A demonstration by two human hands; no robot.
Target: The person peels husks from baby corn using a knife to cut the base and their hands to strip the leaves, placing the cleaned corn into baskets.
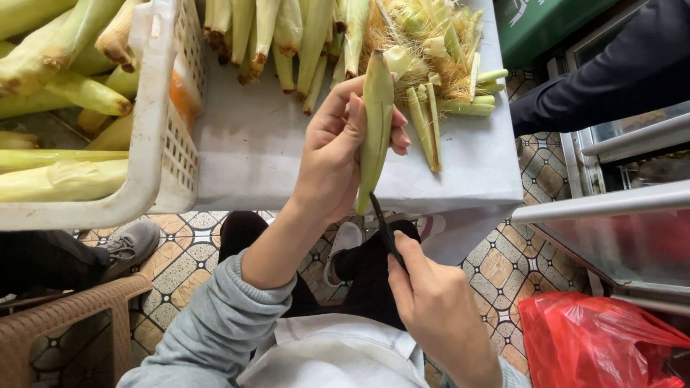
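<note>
My left hand [338, 154] grips a pale green baby corn ear [375, 122] still in its husk, held upright over the white table [251, 154]. My right hand [435, 309] holds a small dark-bladed knife [384, 226], its tip touching the lower end of the ear. Both hands are in front of my lap, just past the table's near edge.
A white plastic crate [154, 136] full of unhusked ears stands at left. More ears [287, 32] and a heap of husks and silk [438, 50] lie on the table's far side. Another person's dark sleeve [604, 79] is at upper right. A red plastic bag [596, 338] sits at lower right, a brown stool [65, 316] at lower left.
</note>
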